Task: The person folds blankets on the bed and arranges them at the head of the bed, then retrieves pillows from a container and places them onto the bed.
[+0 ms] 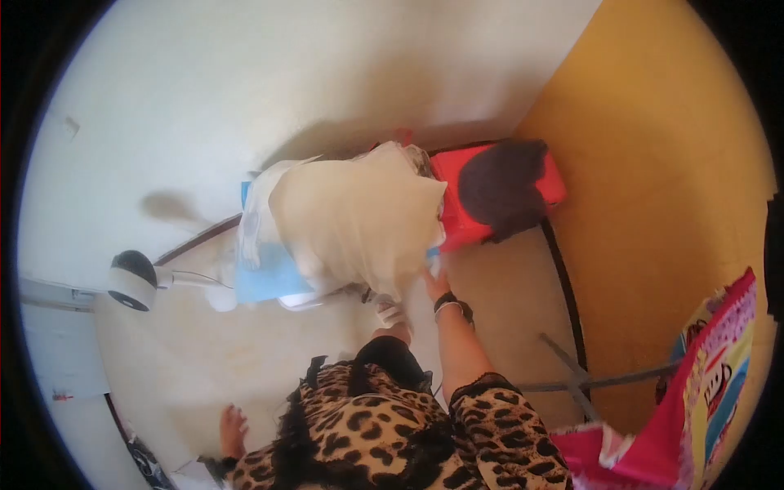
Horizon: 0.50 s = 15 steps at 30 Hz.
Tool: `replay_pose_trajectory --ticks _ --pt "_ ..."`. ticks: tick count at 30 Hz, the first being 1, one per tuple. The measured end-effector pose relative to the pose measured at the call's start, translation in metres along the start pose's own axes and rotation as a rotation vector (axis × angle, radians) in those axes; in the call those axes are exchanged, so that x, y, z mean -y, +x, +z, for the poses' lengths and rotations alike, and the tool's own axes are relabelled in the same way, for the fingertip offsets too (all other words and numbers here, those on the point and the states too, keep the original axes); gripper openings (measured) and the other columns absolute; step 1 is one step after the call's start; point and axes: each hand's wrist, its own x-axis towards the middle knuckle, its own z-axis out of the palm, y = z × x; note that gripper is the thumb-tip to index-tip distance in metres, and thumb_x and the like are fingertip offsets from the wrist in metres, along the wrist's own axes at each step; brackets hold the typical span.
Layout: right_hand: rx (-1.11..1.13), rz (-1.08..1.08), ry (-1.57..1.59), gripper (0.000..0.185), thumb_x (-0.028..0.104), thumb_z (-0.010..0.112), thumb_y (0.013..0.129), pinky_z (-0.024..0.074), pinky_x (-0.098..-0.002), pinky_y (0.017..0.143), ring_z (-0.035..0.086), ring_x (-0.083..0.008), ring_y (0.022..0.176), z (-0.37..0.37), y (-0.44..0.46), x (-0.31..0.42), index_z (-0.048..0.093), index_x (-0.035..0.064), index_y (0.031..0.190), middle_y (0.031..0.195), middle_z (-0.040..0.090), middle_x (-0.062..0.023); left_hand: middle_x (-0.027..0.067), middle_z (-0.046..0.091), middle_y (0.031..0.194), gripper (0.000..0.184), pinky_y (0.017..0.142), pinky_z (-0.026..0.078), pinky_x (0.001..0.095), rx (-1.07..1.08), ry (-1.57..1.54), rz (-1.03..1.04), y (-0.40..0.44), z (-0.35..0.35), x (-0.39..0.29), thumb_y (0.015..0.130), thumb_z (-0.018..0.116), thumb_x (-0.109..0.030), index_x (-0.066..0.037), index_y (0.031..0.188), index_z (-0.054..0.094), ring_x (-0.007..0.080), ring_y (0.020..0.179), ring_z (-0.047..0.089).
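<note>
My right hand point(437, 282), with a dark band and a thin bracelet at the wrist, reaches to the lower right edge of a cloth-covered heap. Its fingers look closed on a small white and blue bit, too blurred to name. A large cream cloth point(359, 212) drapes over the heap, with a light blue piece point(273, 273) showing below its left side. Apart from all this, my left hand point(233, 429) hangs low at the left, fingers loosely apart and holding nothing.
A red case or box point(461, 224) stands by the yellow wall, a dark cloth point(502, 188) over it. At left is a white device with a round dark head point(132, 280). A printed pink fabric piece point(653, 441) and grey bars point(588, 382) are at right. My foot point(390, 314) is below the heap.
</note>
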Motion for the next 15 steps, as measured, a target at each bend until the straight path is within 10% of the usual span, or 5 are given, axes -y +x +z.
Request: replay_pose_trajectory --ticks 5,11,15 --pt "0.171 0.172 0.158 0.088 0.054 0.06 0.075 0.0307 -0.0363 0.101 0.039 -0.0329 0.122 0.023 0.052 0.019 0.028 -0.0046 0.132 0.131 0.04 -0.0238 0.0014 0.051 0.093 0.044 0.065 0.044 0.0312 -0.081 0.14 -0.258 -0.014 0.011 0.022 0.085 0.054 -0.017 -0.012 0.125 0.037 0.0156 0.084 0.052" --pt "0.429 -0.161 0.331 0.059 0.027 0.071 0.075 0.0386 -0.035 0.095 0.051 -0.0278 0.105 0.079 0.096 0.017 0.045 -0.0041 0.118 0.113 0.053 -0.0167 0.0015 0.053 0.105 0.042 0.072 0.041 0.03 -0.236 0.134 -0.17 -0.059 0.079 -0.03 0.085 0.056 -0.021 -0.011 0.124 0.041 0.0134 0.089 0.05" --pt "0.259 0.394 0.912 0.061 0.016 0.075 0.065 0.0442 -0.0372 0.087 0.055 -0.0275 0.099 0.059 0.089 0.06 0.047 -0.0046 0.115 0.11 0.055 -0.0153 0.0042 0.056 0.109 0.045 0.072 0.044 0.0318 -0.247 0.198 -0.1 -0.068 0.094 -0.026 0.086 0.058 -0.029 -0.009 0.124 0.043 0.0142 0.09 0.053"
